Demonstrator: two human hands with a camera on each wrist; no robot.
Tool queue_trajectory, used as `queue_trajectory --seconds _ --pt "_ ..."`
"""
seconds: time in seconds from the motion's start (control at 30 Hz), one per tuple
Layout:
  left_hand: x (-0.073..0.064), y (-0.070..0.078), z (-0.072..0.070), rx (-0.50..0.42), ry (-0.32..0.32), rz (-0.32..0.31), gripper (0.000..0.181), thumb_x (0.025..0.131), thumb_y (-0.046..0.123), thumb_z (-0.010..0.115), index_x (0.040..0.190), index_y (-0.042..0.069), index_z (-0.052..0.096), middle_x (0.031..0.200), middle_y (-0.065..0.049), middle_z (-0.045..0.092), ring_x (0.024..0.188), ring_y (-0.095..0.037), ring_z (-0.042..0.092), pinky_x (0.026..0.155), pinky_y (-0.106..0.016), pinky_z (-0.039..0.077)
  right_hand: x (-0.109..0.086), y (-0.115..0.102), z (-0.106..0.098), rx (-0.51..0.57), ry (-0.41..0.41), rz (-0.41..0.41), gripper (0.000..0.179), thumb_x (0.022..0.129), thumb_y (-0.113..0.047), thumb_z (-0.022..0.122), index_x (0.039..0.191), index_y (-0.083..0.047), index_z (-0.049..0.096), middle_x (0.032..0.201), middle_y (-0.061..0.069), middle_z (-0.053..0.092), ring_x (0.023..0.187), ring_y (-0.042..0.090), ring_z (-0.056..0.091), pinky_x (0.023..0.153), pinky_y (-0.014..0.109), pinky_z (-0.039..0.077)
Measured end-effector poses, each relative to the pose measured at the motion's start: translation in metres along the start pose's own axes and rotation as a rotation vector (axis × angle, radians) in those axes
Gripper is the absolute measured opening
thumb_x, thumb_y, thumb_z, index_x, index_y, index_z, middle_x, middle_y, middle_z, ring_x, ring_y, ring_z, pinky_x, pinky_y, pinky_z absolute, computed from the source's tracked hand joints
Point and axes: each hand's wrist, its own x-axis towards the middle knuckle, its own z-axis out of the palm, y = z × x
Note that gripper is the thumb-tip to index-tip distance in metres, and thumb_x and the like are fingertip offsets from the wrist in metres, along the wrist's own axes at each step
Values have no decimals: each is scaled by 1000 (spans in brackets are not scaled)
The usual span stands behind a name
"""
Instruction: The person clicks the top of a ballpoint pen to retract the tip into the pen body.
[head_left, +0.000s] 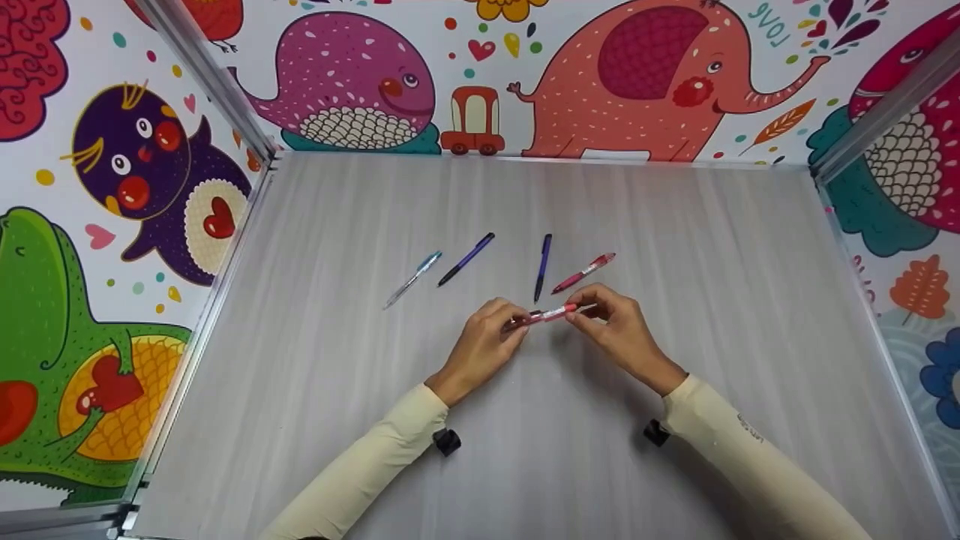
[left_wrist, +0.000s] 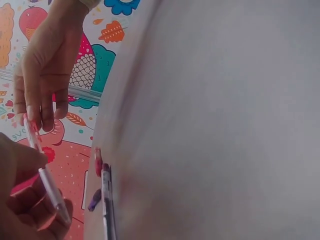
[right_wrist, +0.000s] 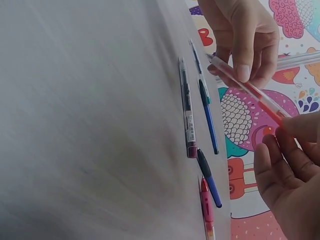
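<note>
Between left hand (head_left: 484,341) and right hand (head_left: 622,334), both pinching: red pen (right_wrist: 270,109)
Below, on bench (head_left: 337,412): maroon-ended pen (right_wrist: 188,110)
Beyond hands: teal-topped pen (head_left: 414,280), two blue pens (head_left: 466,259) (head_left: 543,268), pink pen (head_left: 582,274)

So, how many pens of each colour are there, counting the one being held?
Blue-and-black pens: 2
Pinkish-red pens: 2, one of them held
Clear-and-teal pen: 1
Clear pen with a dark red end: 1
Total: 6 pens
</note>
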Motion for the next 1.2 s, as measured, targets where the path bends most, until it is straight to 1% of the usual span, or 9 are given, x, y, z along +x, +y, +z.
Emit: queue_trajectory --seconds 0.1,0.2,0.27,0.47,0.63,0.77,0.97,1.07,1.2 --pt "-1 -4 -2 47 6 28 13 99 -2 79 111 2 78 107 -8 72 105 -21 70 90 -31 62 0 3 1 -21 -20 -4 16 98 0 81 112 -7 78 110 3 78 100 24 73 91 31 60" --pt "-3 -8 -3 85 2 45 12 99 -1 80 110 3 78 106 -8 72 103 -21 69 90 -31 62 -1 7 3 -67 -33 -24 16 98 -1 81 111 -9 78 109 0 79 100 22 73 91 28 60" --pt "-4 -11 -3 107 -5 53 12 99 -1 80 110 3 78 106 -7 71 102 -21 68 89 -32 61 -1 10 4 -99 -39 -42 16 97 -1 82 110 -9 78 109 -1 79 100 20 73 90 30 61" --pt "-7 -18 -1 182 -22 68 10 99 2 81 109 4 78 106 -7 72 101 -21 68 88 -33 60 -4 19 7 -149 -74 -89 20 95 4 82 110 -9 77 108 0 78 101 21 75 87 41 65" --pt "-9 -21 0 203 -27 68 9 100 3 81 109 4 78 105 -7 72 99 -21 68 87 -33 60 -4 23 7 -161 -90 -109 21 95 6 82 110 -8 77 108 1 78 101 22 75 86 43 65" --pt "-12 -21 4 205 -32 76 8 101 4 80 108 4 78 105 -7 72 98 -21 67 86 -34 59 -5 26 6 -170 -95 -111 23 94 8 81 111 -6 76 109 2 78 100 23 75 86 43 65" --pt "-15 -23 10 229 -27 96 6 99 5 81 104 6 78 100 -5 72 93 -20 68 83 -38 57 -8 30 3 -174 -129 -81 25 93 10 82 112 -5 76 109 4 78 97 25 76 86 39 65" --pt "-16 -23 12 247 -25 89 5 99 6 82 102 8 80 97 -3 73 91 -20 68 80 -39 55 -9 31 0 -182 -142 -65 24 92 11 82 111 -2 76 108 5 77 95 27 77 87 38 65" --pt "-17 -22 14 287 -32 75 5 98 8 83 102 10 81 96 -1 74 92 -19 69 77 -37 51 -10 31 -2 -212 -144 -65 23 92 10 83 112 0 76 108 6 77 96 26 76 87 36 64"
